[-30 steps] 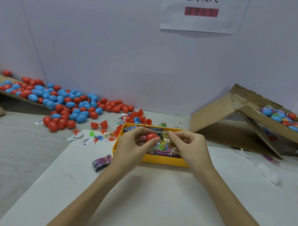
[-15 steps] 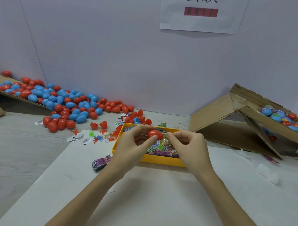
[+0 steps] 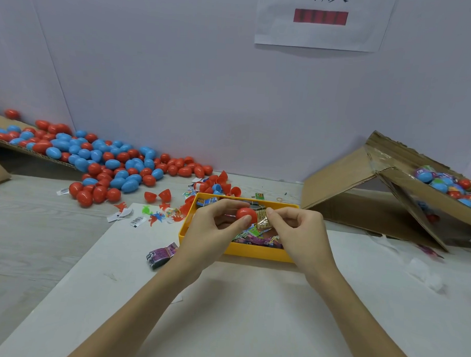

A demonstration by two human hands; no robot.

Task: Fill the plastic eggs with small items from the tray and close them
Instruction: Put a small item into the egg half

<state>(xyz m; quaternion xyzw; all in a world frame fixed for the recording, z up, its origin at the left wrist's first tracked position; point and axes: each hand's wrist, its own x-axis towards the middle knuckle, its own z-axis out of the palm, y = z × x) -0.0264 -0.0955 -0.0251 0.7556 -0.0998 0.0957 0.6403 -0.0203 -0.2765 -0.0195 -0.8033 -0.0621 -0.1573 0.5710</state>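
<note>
Head view: your left hand (image 3: 213, 228) is pinching the red egg half (image 3: 245, 215) between thumb and fingers, open side facing right as far as I can tell. Your right hand (image 3: 298, 229) is pinching a gold-wrapped packet (image 3: 262, 218), pressing it against the egg's mouth. So both grips are closing on something, neither spread. Both are hovering just over the yellow tray (image 3: 255, 253), which is sitting directly below and behind your grips, with more wrapped small items (image 3: 253, 235) lying in it.

My read: you're stuffing the packet in, and it looks wide for the opening. To do it well:
- Be folding or rolling the wrapper lengthwise before pushing, not forcing it flat.
- Keep the left grip on the shell's body, not the rim, or you'll be squeezing the mouth oval.
- Push with a right fingertip once the packet's nose is in.
- Make sure no wrapper edge is sticking over the rim; it'd likely block the halves snapping shut.

Can't tell where the matching half is; loose red halves (image 3: 158, 196) are lying far left of your left grip, near the unfilled egg pile (image 3: 105, 164). The box of finished eggs (image 3: 450, 185) is well off to the right of your right grip.
</note>
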